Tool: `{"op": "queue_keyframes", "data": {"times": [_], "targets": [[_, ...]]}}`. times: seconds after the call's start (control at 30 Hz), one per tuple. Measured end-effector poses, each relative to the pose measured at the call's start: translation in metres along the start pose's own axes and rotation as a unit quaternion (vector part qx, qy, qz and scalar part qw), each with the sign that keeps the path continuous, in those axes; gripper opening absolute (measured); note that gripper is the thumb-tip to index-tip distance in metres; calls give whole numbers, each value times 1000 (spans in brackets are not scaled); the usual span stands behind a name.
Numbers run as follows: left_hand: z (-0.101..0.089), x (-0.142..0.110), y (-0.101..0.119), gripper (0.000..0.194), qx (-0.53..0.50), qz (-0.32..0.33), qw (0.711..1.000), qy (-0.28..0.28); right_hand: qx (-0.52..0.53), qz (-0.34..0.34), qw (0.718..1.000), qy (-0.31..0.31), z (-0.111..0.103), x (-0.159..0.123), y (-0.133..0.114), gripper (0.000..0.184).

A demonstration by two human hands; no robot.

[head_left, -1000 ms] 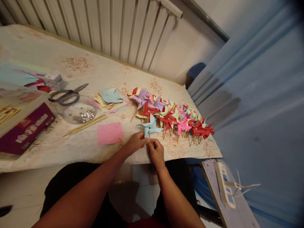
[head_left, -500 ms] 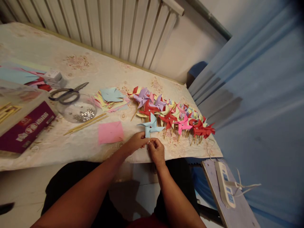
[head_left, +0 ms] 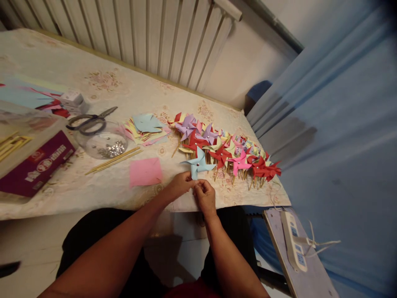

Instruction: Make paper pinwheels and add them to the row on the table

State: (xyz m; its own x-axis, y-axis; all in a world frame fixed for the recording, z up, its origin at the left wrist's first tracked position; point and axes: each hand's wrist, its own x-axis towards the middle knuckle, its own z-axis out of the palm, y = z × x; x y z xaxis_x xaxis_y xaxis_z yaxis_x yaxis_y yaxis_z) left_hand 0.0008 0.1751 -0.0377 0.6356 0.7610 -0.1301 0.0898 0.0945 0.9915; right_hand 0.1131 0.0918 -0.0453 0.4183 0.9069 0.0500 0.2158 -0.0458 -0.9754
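A light blue paper pinwheel (head_left: 199, 164) with a pin at its middle stands upright just above my hands, near the table's front edge. My left hand (head_left: 182, 183) is closed by its lower blade. Beside it, with thumb and fingers pinched together, my right hand (head_left: 206, 195) touches the left one. The fingers cover the lower end of the pinwheel, and any stick there is hidden. Just behind stand many finished pinwheels (head_left: 221, 155) in red, purple, pink and cream on sticks. A pink paper square (head_left: 145, 171) lies flat to the left of my hands.
Left of the paper square are thin wooden sticks (head_left: 113, 160), a clear dish (head_left: 105, 140) of metal pins, scissors (head_left: 89, 123) and a plastic box (head_left: 40, 161). Cut paper squares (head_left: 147, 125) are stacked behind. A power strip (head_left: 293, 242) rests on a board at right.
My hands keep nearly the same pose around the blue pinwheel. The view has shifted slightly; nothing was picked up or put down.
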Motion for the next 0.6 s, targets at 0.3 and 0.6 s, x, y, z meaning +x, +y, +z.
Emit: {"op": "queue_keyframes", "data": {"times": [0.3, 0.6], "targets": [[-3, -24, -2, 24, -67, 6, 997, 37, 64, 24, 997, -20, -7, 6, 6, 15], [10, -77, -4, 26, -84, -31, 983, 157, 170, 92, 981, -33, -22, -23, 3, 19]]}}
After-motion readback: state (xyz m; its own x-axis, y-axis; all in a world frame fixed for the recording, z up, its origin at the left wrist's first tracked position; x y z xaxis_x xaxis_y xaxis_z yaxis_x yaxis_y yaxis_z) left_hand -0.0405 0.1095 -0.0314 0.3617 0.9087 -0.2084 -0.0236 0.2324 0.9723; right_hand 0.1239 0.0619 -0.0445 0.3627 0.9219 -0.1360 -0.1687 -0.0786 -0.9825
